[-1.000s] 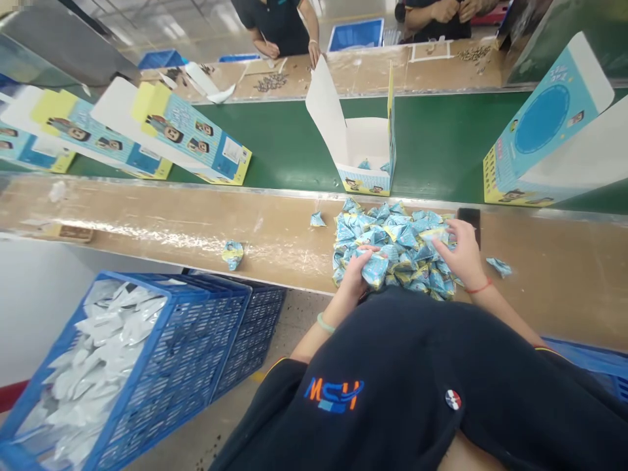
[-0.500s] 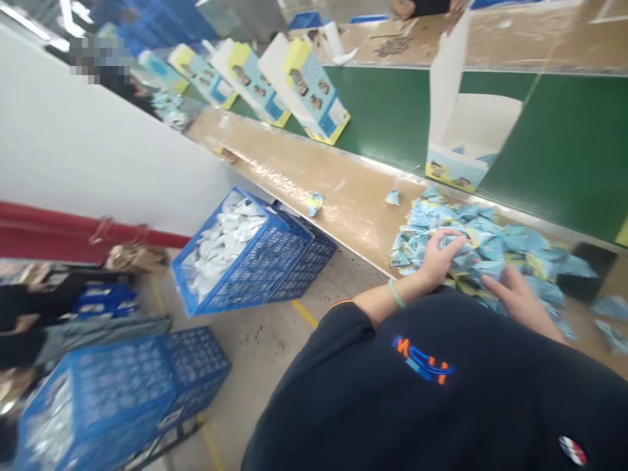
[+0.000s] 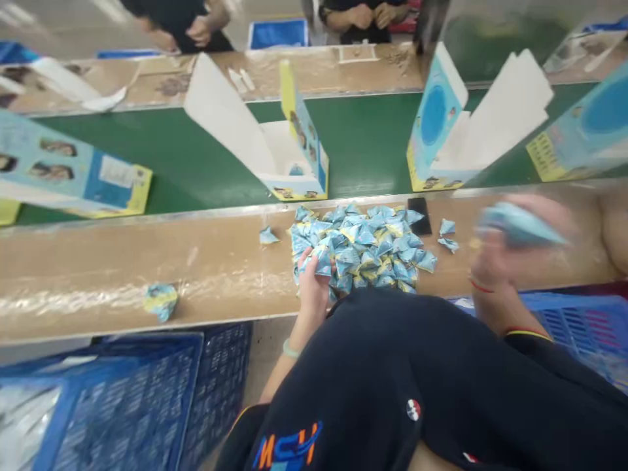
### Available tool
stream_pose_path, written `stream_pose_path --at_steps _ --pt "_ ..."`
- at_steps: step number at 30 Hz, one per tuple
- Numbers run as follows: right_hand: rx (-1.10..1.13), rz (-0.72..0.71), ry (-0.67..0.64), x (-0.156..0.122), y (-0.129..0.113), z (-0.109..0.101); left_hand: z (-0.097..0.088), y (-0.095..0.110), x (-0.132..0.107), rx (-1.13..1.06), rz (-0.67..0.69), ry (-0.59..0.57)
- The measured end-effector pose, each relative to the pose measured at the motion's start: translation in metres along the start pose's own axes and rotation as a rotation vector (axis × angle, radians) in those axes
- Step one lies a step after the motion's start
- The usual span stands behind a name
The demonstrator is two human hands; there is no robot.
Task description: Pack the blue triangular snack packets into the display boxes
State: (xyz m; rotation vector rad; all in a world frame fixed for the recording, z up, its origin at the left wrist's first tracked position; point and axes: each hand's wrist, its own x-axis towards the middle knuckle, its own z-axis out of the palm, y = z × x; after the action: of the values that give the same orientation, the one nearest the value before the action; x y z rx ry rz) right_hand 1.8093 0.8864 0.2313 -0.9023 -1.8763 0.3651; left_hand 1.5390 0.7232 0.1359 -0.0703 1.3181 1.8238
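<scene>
My left hand (image 3: 314, 288) is at the left edge of a pile of small light-blue and yellow triangular packets (image 3: 375, 242). Its fingers are closed round one packet (image 3: 322, 260). Off to the right of the pile, my right hand (image 3: 488, 261) is raised above the table and smeared by motion. A light-blue pointed packet (image 3: 523, 226) shows between its thumb and fingers. Two loose packets (image 3: 447, 235) lie between the pile and my right hand, and a single packet (image 3: 267, 235) lies to the left.
Open printed cartons (image 3: 301, 186) (image 3: 436, 176) stand on the green belt (image 3: 363, 144) beyond the pile. A dark flat object (image 3: 420, 216) lies by the pile. A crumpled packet (image 3: 161, 299) is further left. Blue crates (image 3: 132, 399) stand below; co-workers' hands (image 3: 370, 14) show across the belt.
The view has swung to the right and now faces the belt squarely. My right hand has left the pile and moved right with a packet; my left hand remains at the pile, now gripping one.
</scene>
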Motion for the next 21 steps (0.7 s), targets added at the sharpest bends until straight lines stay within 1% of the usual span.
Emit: stream_pose_path --at_steps 2,3,4,5,8,12,14,17,19,21 --pt "-0.027 -0.11 0.273 -0.002 -0.008 0.003 0.001 0.002 -0.003 0.028 -0.004 -0.043" --pt "-0.035 -0.153 0.351 -0.004 -0.011 0.005 0.002 0.003 -0.004 0.042 -0.006 -0.056" --pt "-0.039 -0.168 0.354 -0.006 -0.013 0.007 0.002 0.004 -0.005 0.055 -0.007 -0.067" --pt "-0.045 -0.16 0.308 -0.01 -0.013 0.009 0.002 0.004 -0.005 0.066 -0.01 -0.08" --pt "-0.082 -0.054 0.054 -0.026 -0.004 0.024 0.0 0.004 -0.004 0.106 -0.024 -0.122" --pt "-0.081 0.01 -0.125 -0.053 0.014 0.057 -0.003 -0.001 0.0 0.171 -0.048 -0.145" --pt "-0.075 0.052 -0.173 -0.062 0.023 0.074 -0.003 -0.003 0.001 0.213 -0.047 -0.163" --pt "-0.061 0.1 -0.229 -0.065 0.033 0.094 -0.001 -0.005 -0.003 0.281 -0.05 -0.226" --pt "-0.042 0.127 -0.232 -0.063 0.034 0.103 -0.001 -0.004 -0.005 0.319 -0.042 -0.288" --pt "0.011 0.181 -0.229 -0.061 0.026 0.108 -0.002 -0.004 -0.006 0.394 0.024 -0.371"
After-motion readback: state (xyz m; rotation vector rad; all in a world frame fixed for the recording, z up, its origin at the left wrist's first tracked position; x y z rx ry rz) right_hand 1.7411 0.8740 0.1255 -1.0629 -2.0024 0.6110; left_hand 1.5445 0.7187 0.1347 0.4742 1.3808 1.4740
